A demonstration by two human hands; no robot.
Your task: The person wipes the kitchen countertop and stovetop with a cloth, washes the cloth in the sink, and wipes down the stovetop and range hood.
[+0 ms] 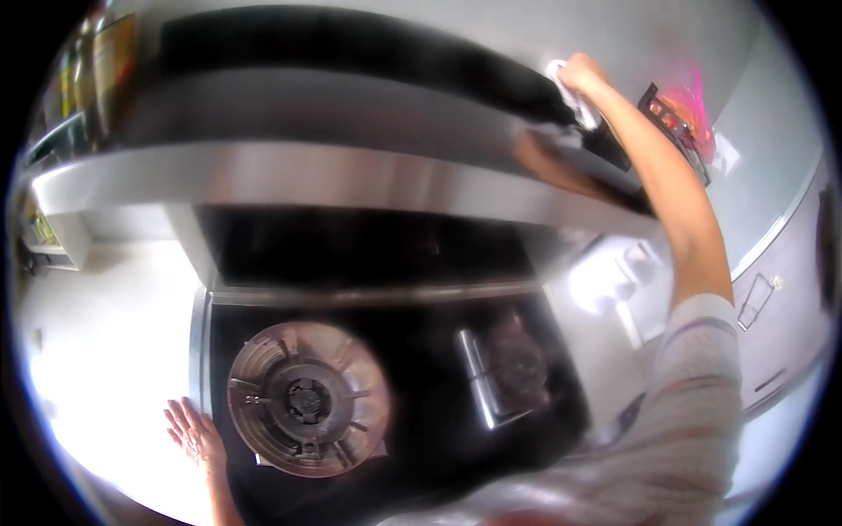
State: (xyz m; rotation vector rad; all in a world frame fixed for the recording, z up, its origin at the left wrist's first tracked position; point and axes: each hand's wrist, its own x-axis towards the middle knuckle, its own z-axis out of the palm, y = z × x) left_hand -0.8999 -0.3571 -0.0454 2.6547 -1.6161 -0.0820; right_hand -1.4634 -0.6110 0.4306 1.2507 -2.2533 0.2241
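Stretched up and to the right, my right hand [582, 75] is closed around a crumpled white cloth [574, 103]. The cloth lies against the right end of the dark range hood [351, 37], whose glossy front reflects the arm. Low on the left, my left hand [196, 433] has its fingers spread over the white countertop [114, 351], beside the edge of the black gas stove [430, 447]. Closest to that hand is the large round left burner [307, 401]. Whether its palm presses on the counter is hard to tell.
A smaller burner [522, 364] with a shiny metal piece [481, 381] sits on the stove's right. A black rack [671, 131] with a pink bag [693, 110] hangs beside my right forearm. Shelved items [79, 66] stand at upper left. The hood's metal edge [351, 180] juts over the stove.
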